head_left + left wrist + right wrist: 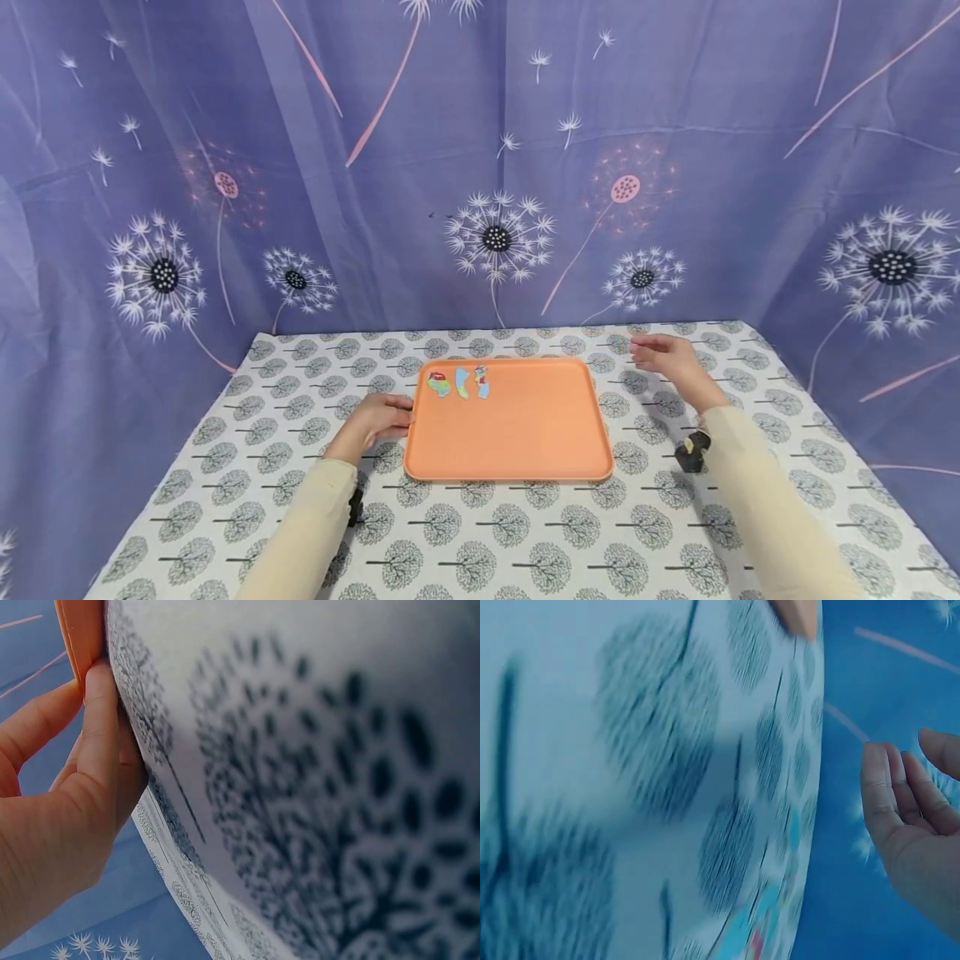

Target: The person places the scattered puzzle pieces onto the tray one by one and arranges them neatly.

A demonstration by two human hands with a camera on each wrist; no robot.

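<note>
An orange rectangular tray lies on the patterned tablecloth. My left hand is at its left side and pinches the rim; the left wrist view shows fingers against the tray's edge. Three small printed pieces with irregular outlines sit in the tray's far left part: a multicoloured piece, a pale blue strip and a blue and red piece. Beyond the tray's right side, my right hand hovers over the cloth, fingers slightly bent, holding nothing.
The white tablecloth has grey tree prints. Purple dandelion curtains hang behind and beside the table. Blurred, brightly coloured shapes show on the cloth in the right wrist view; their kind is unclear.
</note>
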